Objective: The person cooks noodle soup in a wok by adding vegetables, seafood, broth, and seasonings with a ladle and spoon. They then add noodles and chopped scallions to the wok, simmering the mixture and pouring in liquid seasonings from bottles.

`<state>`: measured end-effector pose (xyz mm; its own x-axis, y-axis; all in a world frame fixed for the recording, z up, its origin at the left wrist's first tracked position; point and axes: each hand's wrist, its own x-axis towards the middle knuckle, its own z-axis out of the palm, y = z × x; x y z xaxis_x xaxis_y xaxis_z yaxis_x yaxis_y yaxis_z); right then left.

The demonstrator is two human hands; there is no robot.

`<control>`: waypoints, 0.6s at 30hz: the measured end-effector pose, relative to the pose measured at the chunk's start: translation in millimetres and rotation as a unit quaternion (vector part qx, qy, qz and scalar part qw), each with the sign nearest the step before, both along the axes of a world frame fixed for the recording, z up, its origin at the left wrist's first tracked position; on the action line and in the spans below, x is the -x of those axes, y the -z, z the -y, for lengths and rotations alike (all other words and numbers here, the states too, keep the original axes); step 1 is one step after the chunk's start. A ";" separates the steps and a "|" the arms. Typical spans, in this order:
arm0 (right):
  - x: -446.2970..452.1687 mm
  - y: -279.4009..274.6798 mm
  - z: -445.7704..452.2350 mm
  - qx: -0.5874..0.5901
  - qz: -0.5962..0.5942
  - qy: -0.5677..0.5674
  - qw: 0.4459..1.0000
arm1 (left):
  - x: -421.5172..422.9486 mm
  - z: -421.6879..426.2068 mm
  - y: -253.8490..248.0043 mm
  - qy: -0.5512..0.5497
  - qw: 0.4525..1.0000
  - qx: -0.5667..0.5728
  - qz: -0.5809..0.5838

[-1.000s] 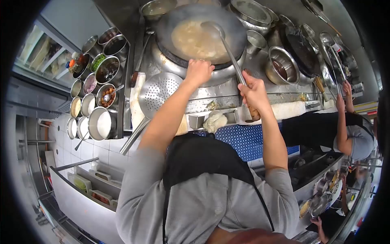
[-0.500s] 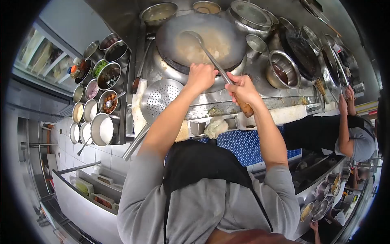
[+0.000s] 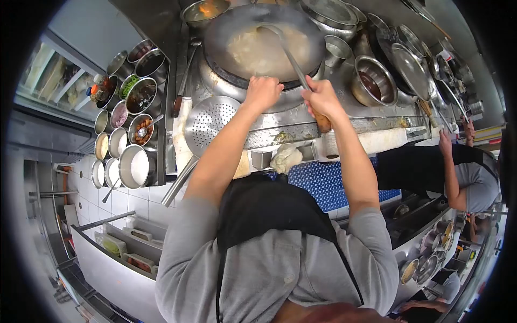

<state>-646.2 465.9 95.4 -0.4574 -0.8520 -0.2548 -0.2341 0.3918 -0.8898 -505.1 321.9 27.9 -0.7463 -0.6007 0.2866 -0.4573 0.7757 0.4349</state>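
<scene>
A large dark wok (image 3: 219,46) sits on the burner, with pale, steaming food (image 3: 258,51) in it. My left hand (image 3: 264,92) is closed at its near rim; the part it grips is covered by my fingers. My right hand (image 3: 323,101) is wrapped around the wooden-ended handle of a long metal ladle (image 3: 293,62). The ladle's bowl rests in the food toward the back of the wok. Beside my left forearm lies a perforated strainer (image 3: 212,125), its handle pointing toward me.
Several metal pots of ingredients (image 3: 135,167) stand on the left. Another ladle (image 3: 184,81) lies left of the wok. To the right is a bowl of dark liquid (image 3: 371,67). A crumpled cloth (image 3: 286,158) sits at the counter's front. A co-worker (image 3: 468,180) handles a wok farther right.
The ladle has shifted slightly right in the wok and its handle stands steeper. My left hand stays at the rim. Orange food now shows in the back-left bowl. The co-worker's wok has moved.
</scene>
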 end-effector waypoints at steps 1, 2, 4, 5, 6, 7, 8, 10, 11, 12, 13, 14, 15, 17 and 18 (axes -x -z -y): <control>-5.2 -0.4 5.3 0.000 0.016 -0.008 1.000 | -0.4 -2.6 -7.8 -0.004 1.000 -0.004 0.006; -5.5 -3.0 10.0 0.001 0.030 -0.017 0.999 | -1.0 -5.0 -15.5 -0.006 1.000 -0.001 0.003; -2.6 -15.2 -3.2 -0.014 0.065 -0.038 0.997 | -2.8 -8.1 -30.7 -0.008 1.000 0.006 0.000; -3.0 -20.2 -15.7 -0.029 0.086 -0.049 0.995 | -1.7 -7.3 -25.9 -0.004 1.000 0.002 -0.003; -2.7 -26.1 -25.0 -0.044 0.072 -0.050 0.995 | -1.3 -6.5 -16.1 -0.003 1.000 -0.006 -0.006; 3.0 -21.6 -28.8 -0.040 0.057 -0.047 0.996 | -0.9 -1.9 -9.7 -0.004 1.000 -0.006 -0.011; 9.7 -15.5 -31.5 -0.033 0.041 -0.042 0.998 | -0.8 2.8 -5.6 -0.003 1.000 -0.006 -0.004; 11.1 -7.7 -35.3 -0.017 0.004 -0.011 1.000 | -1.1 1.5 -5.2 0.006 1.000 -0.010 0.009; 7.0 -3.6 -39.7 -0.006 -0.027 0.002 1.000 | -2.8 -4.3 -8.5 0.005 1.000 -0.014 0.006; 2.9 -0.3 -42.3 0.011 -0.060 0.013 0.998 | -3.0 -6.5 -13.5 0.001 1.000 -0.013 -0.001; -1.3 -1.0 -42.2 0.028 -0.092 0.023 0.995 | -3.3 -6.3 -23.1 -0.004 1.000 -0.012 -0.006; -3.9 -2.6 -45.1 0.037 -0.053 0.048 0.997 | -2.9 -6.8 -24.6 -0.006 1.000 -0.015 -0.016; -6.5 -4.5 -48.1 0.036 -0.053 0.049 0.997 | -4.0 -7.7 -14.6 -0.004 1.000 -0.011 -0.016; -7.5 -9.3 -47.4 0.047 -0.059 0.055 0.996 | 0.2 0.6 2.4 0.004 1.000 0.010 -0.023; -8.1 -10.4 -47.8 0.046 -0.077 0.051 0.995 | 0.8 2.8 5.8 0.001 1.000 0.000 -0.015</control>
